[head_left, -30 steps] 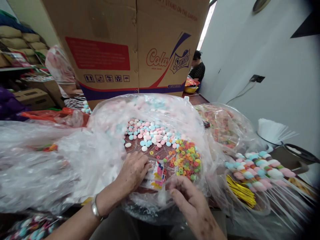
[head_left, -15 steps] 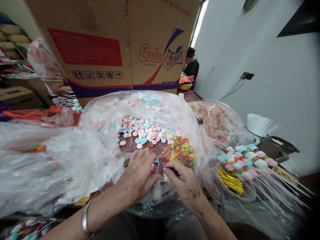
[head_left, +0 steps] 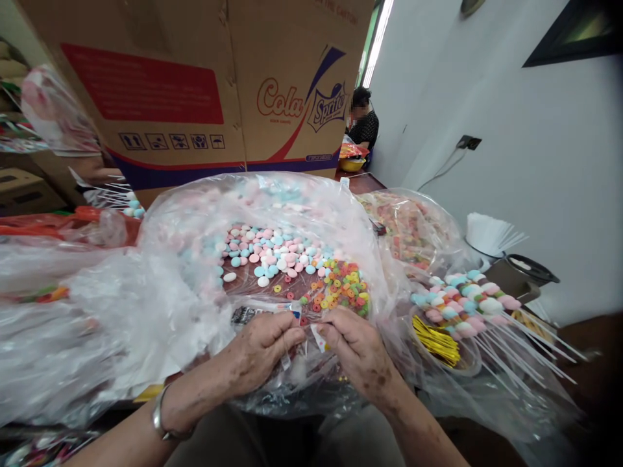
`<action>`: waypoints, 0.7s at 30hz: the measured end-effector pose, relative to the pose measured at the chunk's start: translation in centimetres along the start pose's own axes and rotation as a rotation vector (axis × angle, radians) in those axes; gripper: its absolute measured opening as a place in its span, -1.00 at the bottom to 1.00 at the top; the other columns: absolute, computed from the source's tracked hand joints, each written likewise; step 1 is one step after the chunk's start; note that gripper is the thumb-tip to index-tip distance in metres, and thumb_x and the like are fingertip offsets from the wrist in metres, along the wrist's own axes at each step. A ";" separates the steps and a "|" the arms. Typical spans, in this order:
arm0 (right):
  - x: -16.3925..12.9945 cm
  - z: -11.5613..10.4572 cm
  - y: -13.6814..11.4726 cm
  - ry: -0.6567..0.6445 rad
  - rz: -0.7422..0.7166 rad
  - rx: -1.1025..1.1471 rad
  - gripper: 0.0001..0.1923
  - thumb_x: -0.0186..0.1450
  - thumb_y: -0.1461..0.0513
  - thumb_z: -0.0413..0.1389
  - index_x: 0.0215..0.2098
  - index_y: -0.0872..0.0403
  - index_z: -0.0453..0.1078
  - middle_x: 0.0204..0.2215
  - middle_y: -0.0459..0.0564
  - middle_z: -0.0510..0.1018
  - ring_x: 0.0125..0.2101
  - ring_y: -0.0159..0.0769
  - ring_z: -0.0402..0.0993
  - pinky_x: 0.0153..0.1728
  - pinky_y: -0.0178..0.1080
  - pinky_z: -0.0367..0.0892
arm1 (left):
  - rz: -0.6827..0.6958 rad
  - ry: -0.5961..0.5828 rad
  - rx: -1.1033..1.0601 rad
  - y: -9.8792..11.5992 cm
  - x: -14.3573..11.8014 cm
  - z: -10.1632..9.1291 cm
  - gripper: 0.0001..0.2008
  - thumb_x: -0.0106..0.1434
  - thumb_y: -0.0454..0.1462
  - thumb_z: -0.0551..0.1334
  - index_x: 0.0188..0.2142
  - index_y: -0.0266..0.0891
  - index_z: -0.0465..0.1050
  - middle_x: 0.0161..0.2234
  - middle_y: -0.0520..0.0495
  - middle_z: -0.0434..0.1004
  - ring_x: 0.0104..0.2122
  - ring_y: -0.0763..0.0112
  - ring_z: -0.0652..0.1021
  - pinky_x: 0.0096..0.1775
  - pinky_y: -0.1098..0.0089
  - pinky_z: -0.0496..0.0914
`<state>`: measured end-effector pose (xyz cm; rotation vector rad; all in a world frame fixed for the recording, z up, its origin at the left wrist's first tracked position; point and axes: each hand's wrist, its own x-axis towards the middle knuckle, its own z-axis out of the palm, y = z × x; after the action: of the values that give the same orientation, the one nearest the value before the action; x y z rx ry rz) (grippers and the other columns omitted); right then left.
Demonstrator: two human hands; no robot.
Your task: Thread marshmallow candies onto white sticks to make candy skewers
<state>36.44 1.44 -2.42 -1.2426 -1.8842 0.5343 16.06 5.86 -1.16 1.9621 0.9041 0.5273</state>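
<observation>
Close to the camera, at the near rim of a big clear plastic bag (head_left: pixel 195 285), the left hand (head_left: pixel 260 350) and the right hand (head_left: pixel 357 350) meet with their fingertips almost touching. Both hands are closed in a pinch on a small printed packet (head_left: pixel 317 337), which sits between them just over the bag's edge; a silver bracelet (head_left: pixel 158 418) is on the left wrist. Just behind the fingers, inside the bag, lies a heap of small coloured ring candies (head_left: pixel 338 292), and behind it a wider layer of pink, blue and white round candies (head_left: pixel 272 250). To the right, near the bag, finished candy skewers (head_left: pixel 462 301) rest over a bowl with yellow twist ties (head_left: pixel 435 340). Further back stands a large cardboard box (head_left: pixel 204 91) with "Cola" print, and far behind it another person (head_left: pixel 363 123) sits by the white wall.
</observation>
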 end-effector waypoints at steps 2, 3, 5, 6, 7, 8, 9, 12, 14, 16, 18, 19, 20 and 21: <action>-0.1 0.1 0.0 0.047 -0.006 -0.034 -0.60 0.48 0.17 -0.05 -0.54 0.03 0.12 -0.56 -0.17 0.26 -0.48 -0.38 0.22 -0.43 -0.32 0.12 | -0.012 -0.023 -0.049 0.2 0.0 0.2 -0.60 0.39 -0.04 0.00 -0.49 -0.18 0.28 -0.54 0.08 0.26 -0.49 0.41 0.28 -0.43 0.40 0.15; -0.1 0.2 0.0 0.065 -0.005 -0.041 -0.58 0.48 0.15 -0.06 -0.55 0.02 0.06 -0.58 -0.18 0.22 -0.51 -0.39 0.19 -0.45 -0.32 0.09 | -0.027 -0.034 -0.101 0.2 0.1 0.2 -0.62 0.38 -0.04 0.02 -0.49 -0.18 0.27 -0.54 0.09 0.25 -0.49 0.42 0.28 -0.44 0.41 0.14; -0.1 0.3 0.1 0.081 0.003 -0.030 -0.56 0.48 0.14 -0.07 -0.56 0.02 0.01 -0.60 -0.20 0.18 -0.53 -0.41 0.17 -0.48 -0.32 0.06 | -0.053 -0.028 -0.218 0.2 0.1 0.3 -0.69 0.30 -0.05 0.14 -0.47 -0.18 0.25 -0.52 0.11 0.23 -0.50 0.45 0.25 -0.46 0.43 0.14; -0.1 0.2 0.1 0.080 0.015 -0.015 -0.56 0.48 0.14 -0.07 -0.56 0.01 0.00 -0.60 -0.20 0.18 -0.54 -0.41 0.17 -0.49 -0.32 0.06 | -0.054 -0.016 -0.255 0.1 0.1 0.3 -0.71 0.26 -0.06 0.18 -0.46 -0.18 0.25 -0.51 0.12 0.23 -0.50 0.46 0.24 -0.46 0.44 0.15; -0.1 0.2 0.0 0.075 0.029 0.003 -0.55 0.48 0.13 -0.07 -0.56 0.01 0.00 -0.61 -0.20 0.17 -0.55 -0.42 0.17 -0.49 -0.32 0.06 | -0.046 -0.002 -0.267 0.0 0.1 0.4 -0.73 0.24 -0.08 0.21 -0.46 -0.18 0.25 -0.51 0.12 0.24 -0.49 0.46 0.24 -0.45 0.45 0.15; -0.1 0.1 0.0 0.070 0.043 0.020 -0.55 0.48 0.13 -0.07 -0.56 0.02 0.00 -0.61 -0.20 0.17 -0.55 -0.42 0.17 -0.49 -0.32 0.06 | -0.035 0.010 -0.254 -0.2 0.1 0.4 -0.74 0.23 -0.09 0.22 -0.46 -0.19 0.26 -0.51 0.12 0.25 -0.49 0.46 0.25 -0.45 0.46 0.16; -0.1 0.0 -0.1 0.063 0.058 0.033 -0.55 0.48 0.11 -0.07 -0.56 0.02 0.01 -0.61 -0.20 0.18 -0.54 -0.41 0.17 -0.48 -0.32 0.07 | -0.024 0.017 -0.222 -0.4 0.1 0.4 -0.73 0.25 -0.10 0.21 -0.47 -0.19 0.28 -0.51 0.11 0.26 -0.48 0.46 0.27 -0.45 0.46 0.17; -0.1 -0.5 -0.4 0.022 0.118 0.052 -0.59 0.46 0.08 -0.06 -0.53 0.02 0.10 -0.56 -0.17 0.25 -0.49 -0.38 0.23 -0.45 -0.32 0.10 | 0.000 0.005 -0.121 -1.0 -0.1 0.4 -0.67 0.34 -0.10 0.15 -0.49 -0.21 0.34 -0.53 0.11 0.28 -0.48 0.46 0.29 -0.44 0.47 0.17; -0.2 -0.8 -0.7 -0.028 0.159 0.078 -0.71 0.43 0.08 -0.02 -0.41 0.04 0.25 -0.45 -0.12 0.38 -0.40 -0.34 0.31 -0.38 -0.31 0.17 | 0.005 -0.007 -0.083 -1.2 -0.2 0.5 -0.65 0.39 -0.09 0.11 -0.47 -0.21 0.37 -0.52 0.10 0.30 -0.48 0.45 0.31 -0.45 0.47 0.17; -0.2 -1.0 -0.9 -0.065 0.194 0.112 -0.81 0.40 0.11 0.01 -0.30 0.05 0.33 -0.36 -0.08 0.46 -0.32 -0.31 0.37 -0.29 -0.30 0.22 | 0.011 -0.004 -0.059 -1.3 -0.1 0.5 -0.63 0.41 -0.08 0.08 -0.45 -0.21 0.40 -0.52 0.10 0.32 -0.49 0.45 0.32 -0.46 0.48 0.19; -0.3 -1.1 -1.2 -0.063 0.228 0.126 -0.83 0.38 0.15 0.02 -0.31 0.05 0.35 -0.36 -0.08 0.48 -0.30 -0.31 0.38 -0.27 -0.29 0.24 | 0.014 -0.007 -0.047 -1.5 -0.1 0.6 -0.61 0.41 -0.06 0.06 -0.44 -0.21 0.43 -0.54 0.10 0.34 -0.51 0.45 0.34 -0.46 0.48 0.21; -0.3 -1.1 -1.4 -0.049 0.243 0.131 -0.83 0.38 0.17 0.02 -0.33 0.05 0.35 -0.38 -0.08 0.48 -0.31 -0.32 0.39 -0.27 -0.30 0.24 | 0.015 -0.008 -0.044 -1.6 -0.1 0.7 -0.61 0.41 -0.06 0.06 -0.43 -0.21 0.44 -0.55 0.10 0.36 -0.51 0.45 0.35 -0.46 0.48 0.23; -0.4 -1.2 -1.6 -0.034 0.251 0.142 -0.84 0.38 0.17 0.02 -0.33 0.05 0.36 -0.39 -0.09 0.48 -0.32 -0.32 0.39 -0.28 -0.30 0.24 | 0.016 -0.011 -0.039 -1.7 -0.1 0.7 -0.61 0.41 -0.05 0.07 -0.44 -0.20 0.46 -0.55 0.09 0.39 -0.52 0.45 0.37 -0.45 0.48 0.25; -0.6 -1.3 -1.8 -0.014 0.247 0.162 -0.86 0.37 0.17 0.04 -0.29 0.05 0.37 -0.38 -0.09 0.48 -0.32 -0.33 0.40 -0.29 -0.31 0.26 | 0.014 -0.010 -0.032 -1.8 -0.1 0.8 -0.61 0.40 -0.05 0.08 -0.44 -0.19 0.48 -0.55 0.08 0.42 -0.51 0.44 0.40 -0.45 0.49 0.27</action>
<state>36.56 0.05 -0.62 -1.3729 -1.6716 0.8127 15.82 5.98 -3.16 1.9418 0.8716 0.5369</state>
